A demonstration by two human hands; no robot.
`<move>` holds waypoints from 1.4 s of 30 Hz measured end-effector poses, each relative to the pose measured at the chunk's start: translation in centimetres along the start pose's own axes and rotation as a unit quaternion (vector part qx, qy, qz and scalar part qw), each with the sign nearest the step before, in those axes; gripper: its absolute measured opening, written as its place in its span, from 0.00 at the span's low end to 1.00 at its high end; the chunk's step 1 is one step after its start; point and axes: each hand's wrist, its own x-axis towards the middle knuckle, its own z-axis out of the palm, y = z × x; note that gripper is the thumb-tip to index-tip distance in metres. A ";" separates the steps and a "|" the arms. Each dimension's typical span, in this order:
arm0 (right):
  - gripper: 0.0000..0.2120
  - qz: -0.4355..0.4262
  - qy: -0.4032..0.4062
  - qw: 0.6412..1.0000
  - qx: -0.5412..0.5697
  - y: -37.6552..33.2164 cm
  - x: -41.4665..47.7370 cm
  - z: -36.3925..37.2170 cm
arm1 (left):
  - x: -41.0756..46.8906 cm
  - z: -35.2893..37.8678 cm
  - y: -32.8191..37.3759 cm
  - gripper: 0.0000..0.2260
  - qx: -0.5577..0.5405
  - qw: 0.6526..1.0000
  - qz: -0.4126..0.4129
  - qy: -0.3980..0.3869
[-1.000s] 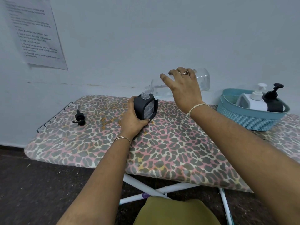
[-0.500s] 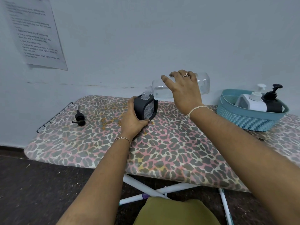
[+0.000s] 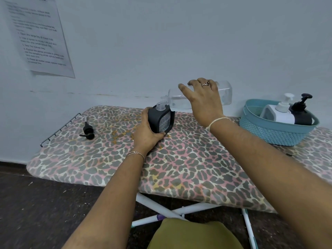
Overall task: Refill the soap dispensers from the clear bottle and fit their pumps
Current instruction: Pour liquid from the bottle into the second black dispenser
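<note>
Near the back edge of the ironing board [image 3: 179, 168], the left hand [image 3: 145, 133] grips the black dispenser [image 3: 161, 121] upright. The right hand [image 3: 203, 103] clasps the clear bottle [image 3: 224, 95], whose base has sunk almost level with its mouth at the open neck. The pour is likely easing. The loose pump [image 3: 88, 132] lies unfitted near the left end.

The white printed paper sheet [image 3: 41, 38] on the wall is cut by the top edge, and its print is too blurred to read. The right hand [image 3: 203, 101] covers the middle of the clear plastic bottle [image 3: 225, 94]. The fingers of the left hand [image 3: 145, 133] are hidden behind the dark grey square dispenser [image 3: 161, 121]. The teal plastic basket [image 3: 273, 133] hides the bases of the white pump dispenser [image 3: 280, 114] and black pump dispenser [image 3: 301, 115]. The leopard-print bench [image 3: 179, 168] runs past the right edge.
</note>
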 end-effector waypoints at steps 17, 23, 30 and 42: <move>0.36 0.096 -0.046 0.987 0.117 0.4 -1.9 2.1 | -0.1 0.0 0.0 0.45 -0.014 1.000 0.007 0.002; 0.33 0.239 -0.044 0.917 0.316 0.0 -3.0 3.9 | -0.1 0.0 0.0 0.44 -0.013 1.000 0.008 0.003; 0.32 0.341 0.012 0.838 0.426 -0.2 -2.9 4.2 | -0.1 0.0 0.0 0.44 -0.011 1.000 0.003 0.003; 0.33 0.416 0.027 0.757 0.503 -1.4 -3.9 5.5 | -0.2 0.0 0.2 0.44 -0.009 1.000 0.000 -0.001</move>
